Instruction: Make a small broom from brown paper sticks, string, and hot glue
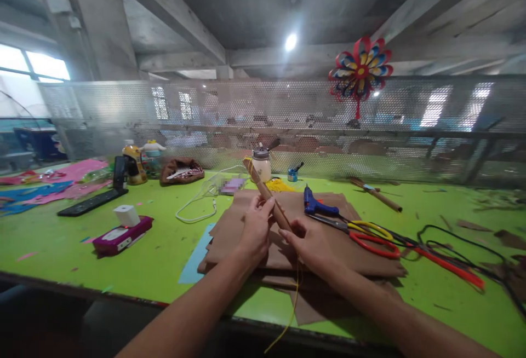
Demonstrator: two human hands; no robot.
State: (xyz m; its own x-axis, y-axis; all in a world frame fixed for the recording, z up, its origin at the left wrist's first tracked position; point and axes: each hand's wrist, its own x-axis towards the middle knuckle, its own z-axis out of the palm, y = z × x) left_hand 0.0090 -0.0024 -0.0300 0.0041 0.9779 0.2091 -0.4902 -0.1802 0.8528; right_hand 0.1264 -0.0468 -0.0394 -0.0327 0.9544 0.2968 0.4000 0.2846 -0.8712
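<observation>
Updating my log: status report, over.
Left hand, right hand: both gripping slender brown tube. Thin yellow string hangs below. Blue plastic glue gun nearby, apparently not blocking.

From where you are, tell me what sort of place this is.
Probably a craft workshop: a brown tube is being held over stacked brown paper, with a glue gun and scissors close by.

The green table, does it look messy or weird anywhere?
The green table looks untidy on the right: brown scraps lie scattered, and a black cord curls loosely near the scissors.
</observation>
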